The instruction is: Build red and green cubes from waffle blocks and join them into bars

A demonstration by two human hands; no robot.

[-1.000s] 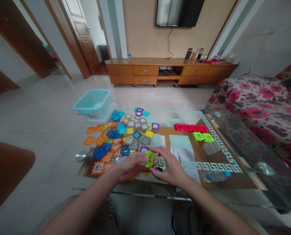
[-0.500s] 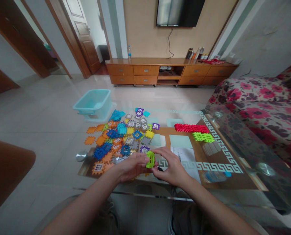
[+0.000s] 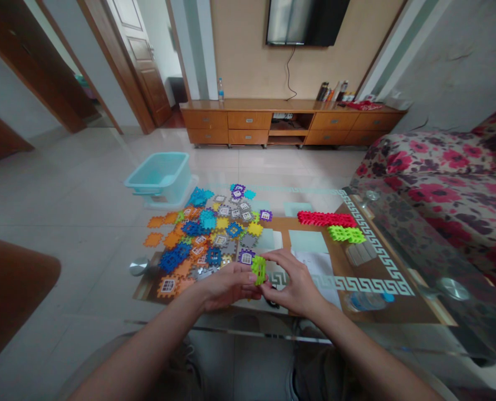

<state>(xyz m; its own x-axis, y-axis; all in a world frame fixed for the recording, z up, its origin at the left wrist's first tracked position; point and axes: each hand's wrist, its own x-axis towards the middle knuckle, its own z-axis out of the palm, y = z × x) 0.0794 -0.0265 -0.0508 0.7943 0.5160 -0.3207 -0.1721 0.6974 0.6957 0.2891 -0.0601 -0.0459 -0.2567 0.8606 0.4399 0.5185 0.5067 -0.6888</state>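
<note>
Between my two hands is a lime-green block piece (image 3: pixel 258 269), held above the near edge of the glass table. My left hand (image 3: pixel 230 285) grips its left side, thumb in front. The fingers and thumb of my right hand (image 3: pixel 291 280) pinch it from the right. To the left, many interlocking plates in orange, blue, grey, yellow and purple lie in a heap, among them a purple plate with a white window (image 3: pixel 246 256) just behind the held piece. On the right side of the table a red block row (image 3: pixel 326 219) lies beside a lime-green block row (image 3: pixel 347 234).
A light-blue plastic tub (image 3: pixel 160 178) stands beyond the heap at the left. Under the glass tabletop (image 3: pixel 398 312) are papers and a plastic bottle (image 3: pixel 368 301). A flowered sofa (image 3: pixel 443 161) is at the right, a wooden cabinet (image 3: pixel 248 120) at the back.
The lime-green piece has turned slightly and shifted a little to the right between my fingers. Both hands still hold it, and the block rows have not moved.
</note>
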